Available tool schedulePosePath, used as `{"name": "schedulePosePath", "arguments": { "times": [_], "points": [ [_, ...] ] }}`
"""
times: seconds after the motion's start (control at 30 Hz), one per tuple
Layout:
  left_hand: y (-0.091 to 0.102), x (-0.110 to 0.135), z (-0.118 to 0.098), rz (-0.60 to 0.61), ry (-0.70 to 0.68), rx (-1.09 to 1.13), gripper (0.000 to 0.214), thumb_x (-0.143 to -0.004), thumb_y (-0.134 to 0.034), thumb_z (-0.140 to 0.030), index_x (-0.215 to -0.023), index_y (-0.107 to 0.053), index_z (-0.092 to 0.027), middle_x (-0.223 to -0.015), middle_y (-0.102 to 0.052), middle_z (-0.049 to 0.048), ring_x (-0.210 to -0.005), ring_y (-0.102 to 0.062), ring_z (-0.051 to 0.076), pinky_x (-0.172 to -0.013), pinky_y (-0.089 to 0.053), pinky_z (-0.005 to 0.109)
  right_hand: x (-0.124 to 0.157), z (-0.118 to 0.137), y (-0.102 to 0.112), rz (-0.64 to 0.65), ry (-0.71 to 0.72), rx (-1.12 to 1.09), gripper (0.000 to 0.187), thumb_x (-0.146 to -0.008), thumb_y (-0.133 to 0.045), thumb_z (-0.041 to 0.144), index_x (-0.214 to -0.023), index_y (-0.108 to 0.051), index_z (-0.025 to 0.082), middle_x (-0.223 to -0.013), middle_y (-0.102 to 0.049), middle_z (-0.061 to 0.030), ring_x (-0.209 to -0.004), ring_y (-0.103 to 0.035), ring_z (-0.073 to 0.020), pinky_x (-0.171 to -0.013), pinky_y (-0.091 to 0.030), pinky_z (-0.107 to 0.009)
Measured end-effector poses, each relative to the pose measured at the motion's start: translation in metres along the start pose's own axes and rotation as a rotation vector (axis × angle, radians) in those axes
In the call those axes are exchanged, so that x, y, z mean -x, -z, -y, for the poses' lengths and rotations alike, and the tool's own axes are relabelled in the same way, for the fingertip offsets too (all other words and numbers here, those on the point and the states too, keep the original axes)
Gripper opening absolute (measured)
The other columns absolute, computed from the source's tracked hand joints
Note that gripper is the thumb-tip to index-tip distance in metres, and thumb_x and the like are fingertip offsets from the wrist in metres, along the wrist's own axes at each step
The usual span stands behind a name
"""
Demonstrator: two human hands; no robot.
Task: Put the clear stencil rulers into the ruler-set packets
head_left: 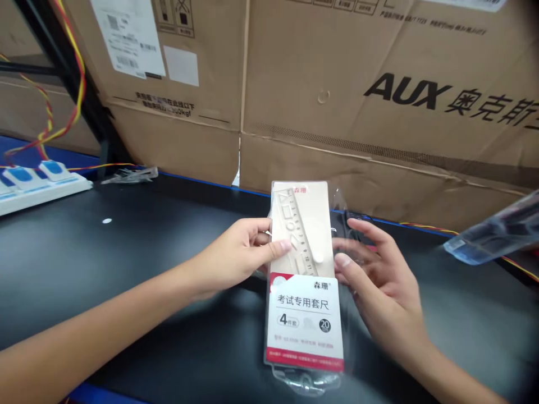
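My left hand [252, 247] grips a ruler set [303, 314] by its left edge, thumb on the front and fingers behind. The pack stands upright, tilted slightly, with a cream upper part showing a clear ruler [304, 233] with cut-out shapes. Its lower part is a white and red printed label. Loose clear plastic film [346, 207] sticks out along the right side, and a clear hanging tab [307, 382] shows at the bottom. My right hand [383, 280] is at the right edge, fingers apart and partly behind the film, thumb close to the pack.
A black table [126, 258] lies below. Large cardboard boxes [337, 101] stand along its back. At the left is a white power strip [50, 188] with red and yellow wires [80, 73]. A clear plastic package [484, 238] is at the right, and crumpled plastic [132, 175] lies back left.
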State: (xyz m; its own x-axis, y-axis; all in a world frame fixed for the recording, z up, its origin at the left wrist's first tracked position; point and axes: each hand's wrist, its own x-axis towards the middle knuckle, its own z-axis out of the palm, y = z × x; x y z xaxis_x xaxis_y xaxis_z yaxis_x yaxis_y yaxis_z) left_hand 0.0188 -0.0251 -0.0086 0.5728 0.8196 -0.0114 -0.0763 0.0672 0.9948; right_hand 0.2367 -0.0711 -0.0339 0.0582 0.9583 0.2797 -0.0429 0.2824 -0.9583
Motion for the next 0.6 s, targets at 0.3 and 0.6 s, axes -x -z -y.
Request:
{"name": "schedulePosePath", "arguments": {
  "times": [0.3,0.6],
  "points": [
    [0.007,-0.001,-0.001,0.059,0.024,0.083,0.038,-0.088,-0.073,-0.034,-0.121,-0.068,-0.015,-0.109,-0.076,0.0132,-0.094,-0.074,0.026,-0.086,-0.058,0.039,0.001,0.002,0.006,0.052,0.052,0.128,0.018,-0.09,-0.07,0.028,-0.105,-0.061,0.03,-0.1,-0.067,-0.0024,-0.068,-0.065,-0.0132,-0.057,-0.058,-0.025],
    [-0.004,0.0,0.004,0.074,0.023,-0.03,0.023,-0.087,-0.072,-0.033,-0.097,-0.067,-0.014,-0.099,-0.076,0.0095,-0.096,-0.073,0.026,-0.085,-0.058,0.037,0.003,-0.003,0.006,0.208,-0.068,0.253,0.018,-0.079,-0.081,0.029,-0.091,-0.068,0.027,-0.078,-0.065,0.0017,-0.063,-0.057,-0.0138,-0.054,-0.05,-0.024]
  ]
}}
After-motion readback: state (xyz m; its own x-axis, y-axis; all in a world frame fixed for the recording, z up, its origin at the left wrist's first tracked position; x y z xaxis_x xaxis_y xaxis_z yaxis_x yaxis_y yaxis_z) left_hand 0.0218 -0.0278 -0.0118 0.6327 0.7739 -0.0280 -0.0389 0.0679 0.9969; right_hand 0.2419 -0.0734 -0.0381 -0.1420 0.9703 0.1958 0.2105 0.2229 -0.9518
